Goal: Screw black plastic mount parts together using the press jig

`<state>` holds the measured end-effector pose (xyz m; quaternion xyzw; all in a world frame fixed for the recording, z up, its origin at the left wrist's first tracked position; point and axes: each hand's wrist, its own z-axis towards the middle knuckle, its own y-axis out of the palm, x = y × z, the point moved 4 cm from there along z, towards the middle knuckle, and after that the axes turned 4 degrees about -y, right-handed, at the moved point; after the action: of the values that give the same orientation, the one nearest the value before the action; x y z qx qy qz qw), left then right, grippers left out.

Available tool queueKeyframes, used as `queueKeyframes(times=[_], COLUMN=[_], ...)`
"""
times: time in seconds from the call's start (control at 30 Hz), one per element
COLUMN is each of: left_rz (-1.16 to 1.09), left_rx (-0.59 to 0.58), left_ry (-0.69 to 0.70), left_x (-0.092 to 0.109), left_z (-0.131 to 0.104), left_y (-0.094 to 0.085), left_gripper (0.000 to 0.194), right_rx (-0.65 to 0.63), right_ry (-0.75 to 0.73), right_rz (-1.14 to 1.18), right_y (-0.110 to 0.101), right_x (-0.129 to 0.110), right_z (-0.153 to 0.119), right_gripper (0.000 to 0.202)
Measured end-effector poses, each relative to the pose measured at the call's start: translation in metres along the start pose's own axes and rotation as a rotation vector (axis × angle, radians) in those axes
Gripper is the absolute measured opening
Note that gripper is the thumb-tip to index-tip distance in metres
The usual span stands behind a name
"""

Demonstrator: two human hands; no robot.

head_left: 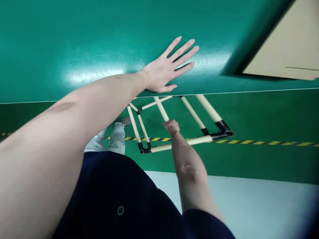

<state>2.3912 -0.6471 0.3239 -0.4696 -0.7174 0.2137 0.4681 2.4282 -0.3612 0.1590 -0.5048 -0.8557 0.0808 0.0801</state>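
Palm (163,71) flat on tabletop (74,39); rt hand (170,126) on pipe (161,109).

1. No readable txt, labels, brands or nrs anywhere in the head view; nothing legible on green table top (74,39), cardboard sheet (286,43) or pipe frame (191,113).
2. Only sign-like marking: yellow/black hazard stripe tape (261,142) on green floor; no wording on it.
3. Small ring mark (120,210) on dark navy garment; looks like a logo or eyelet, can't tell which; no letters visible.
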Motion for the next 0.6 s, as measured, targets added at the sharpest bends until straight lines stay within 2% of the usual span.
queueKeyframes(times=[0.1, 0.2, 0.27, 0.3, 0.37, 0.4, 0.43, 0.5, 0.57, 0.6], left_rz=[-0.007, -0.115, -0.192, -0.234, -0.329, -0.375, -0.388, -0.415, -0.467, -0.497], left_rx=[0.092, 0.166, 0.184, 0.158, 0.029, -0.1, -0.157, -0.199, -0.213, -0.215], left_ry=[0.056, -0.048, -0.158, -0.209, -0.286, -0.378, -0.486, -0.718, -1.02, -1.192], left_x=[-0.004, -0.007, 0.0, 0.006, 0.023, 0.029, 0.033, 0.039, 0.045, 0.052], left_z=[-0.001, -0.007, -0.039, -0.068, -0.148, -0.199, -0.255, -0.375, -0.501, -0.564], left_y=[-0.006, 0.002, 0.014, 0.024, 0.05, 0.069, 0.087, 0.126, 0.168, 0.19], left_gripper=[0.069, 0.065, 0.067, 0.068, 0.066, 0.061, 0.053, 0.037, 0.025, 0.026], right_rx=[-0.068, -0.08, -0.071, -0.059, -0.03, -0.011, 0.006, 0.06, 0.115, 0.138], right_ry=[0.194, 0.311, 0.349, 0.356, 0.342, 0.322, 0.295, 0.224, 0.127, 0.079], right_rz=[0.017, 0.035, 0.047, 0.051, 0.059, 0.059, 0.058, 0.044, 0.026, 0.012], right_y=[0.04, 0.084, 0.108, 0.118, 0.134, 0.141, 0.147, 0.159, 0.173, 0.181], right_x=[0.034, 0.064, 0.083, 0.092, 0.107, 0.112, 0.115, 0.116, 0.109, 0.103], right_z=[-0.065, -0.133, -0.175, -0.194, -0.228, -0.243, -0.254, -0.271, -0.277, -0.278], right_gripper=[0.039, 0.039, 0.037, 0.036, 0.031, 0.028, 0.025, 0.024, 0.027, 0.03])
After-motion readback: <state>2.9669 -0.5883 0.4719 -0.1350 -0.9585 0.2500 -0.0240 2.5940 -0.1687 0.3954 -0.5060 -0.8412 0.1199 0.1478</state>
